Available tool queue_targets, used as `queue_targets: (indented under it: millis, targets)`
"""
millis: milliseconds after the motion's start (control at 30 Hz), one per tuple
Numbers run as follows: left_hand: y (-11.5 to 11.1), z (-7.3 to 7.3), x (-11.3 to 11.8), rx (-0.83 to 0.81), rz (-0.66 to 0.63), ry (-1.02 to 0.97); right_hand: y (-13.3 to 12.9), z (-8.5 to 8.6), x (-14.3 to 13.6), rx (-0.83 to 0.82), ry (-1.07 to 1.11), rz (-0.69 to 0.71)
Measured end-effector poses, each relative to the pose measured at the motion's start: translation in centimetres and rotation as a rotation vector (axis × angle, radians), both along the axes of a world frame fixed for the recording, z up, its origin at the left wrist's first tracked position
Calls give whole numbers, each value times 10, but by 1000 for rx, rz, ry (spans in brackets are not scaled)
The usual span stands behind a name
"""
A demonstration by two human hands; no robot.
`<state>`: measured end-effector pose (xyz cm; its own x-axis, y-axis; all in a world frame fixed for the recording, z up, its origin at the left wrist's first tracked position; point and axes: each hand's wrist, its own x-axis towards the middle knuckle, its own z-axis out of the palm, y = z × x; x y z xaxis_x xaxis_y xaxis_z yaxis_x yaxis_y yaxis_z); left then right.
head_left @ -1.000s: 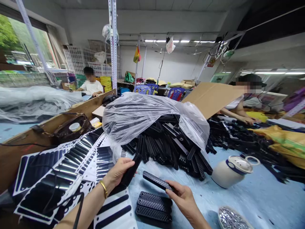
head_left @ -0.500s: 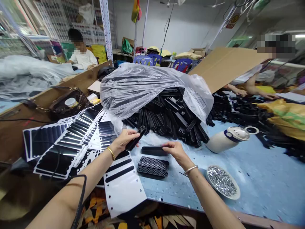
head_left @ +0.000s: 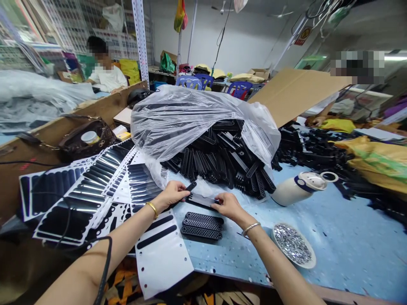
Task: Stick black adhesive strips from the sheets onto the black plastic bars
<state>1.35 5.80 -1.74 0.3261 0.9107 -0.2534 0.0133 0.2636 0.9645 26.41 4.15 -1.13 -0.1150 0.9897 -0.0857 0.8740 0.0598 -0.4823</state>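
Note:
My left hand point(head_left: 173, 193) is closed in a pinch around a narrow black plastic piece with a textured face point(head_left: 191, 186), only its far end showing. My right hand point(head_left: 228, 205) grips the right end of a black slotted plastic piece point(head_left: 201, 200) just above the table. The left end of that piece is by my left fingertips; whether they touch cannot be made out. Closer to me lie several black lattice-faced plastic pieces point(head_left: 202, 225), lined up side by side. Beyond my hands, a heap of similar black pieces point(head_left: 219, 163) spills from a clear plastic bag point(head_left: 178, 116).
Sheets of black adhesive strips point(head_left: 85, 190) spread at left, one white sheet point(head_left: 163, 258) overhanging the front edge. A bowl of small metal parts point(head_left: 313, 260) and a tilted white bottle point(head_left: 288, 190) are at right. Two people sit beyond, one behind a cardboard sheet point(head_left: 295, 93).
The slotted piece in my right hand has turned from its dark flat side to show its slots. My left hand has come right and down, bringing its piece close to it.

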Motion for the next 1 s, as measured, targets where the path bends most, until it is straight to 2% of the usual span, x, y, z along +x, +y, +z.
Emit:
queue_targets:
  millis: [100,267,433,600,700,800,933,1000]
  targets:
    - [-1,3,-1,-5,-30,-45,-2,1,0,18,8,-6]
    - [-8,6,-12,-14,-84,-77,-24,-3,5,39,97,-59]
    - [-10,6,-12,18,-176,-7,-39,-6,5,-21,216,-80]
    - [-5,7,-7,99,-212,109,-42,1,6,-24,310,-94]
    - [-3,17,-8,195,-183,185,-40,11,9,21,374,-138]
    - [-8,34,-7,335,-140,265,-36,25,5,43,473,-168]
    - [-20,55,2,597,-185,450,-31,41,-19,-31,660,-133]
    - [-23,59,6,644,-205,484,-29,44,-31,-81,742,-115]
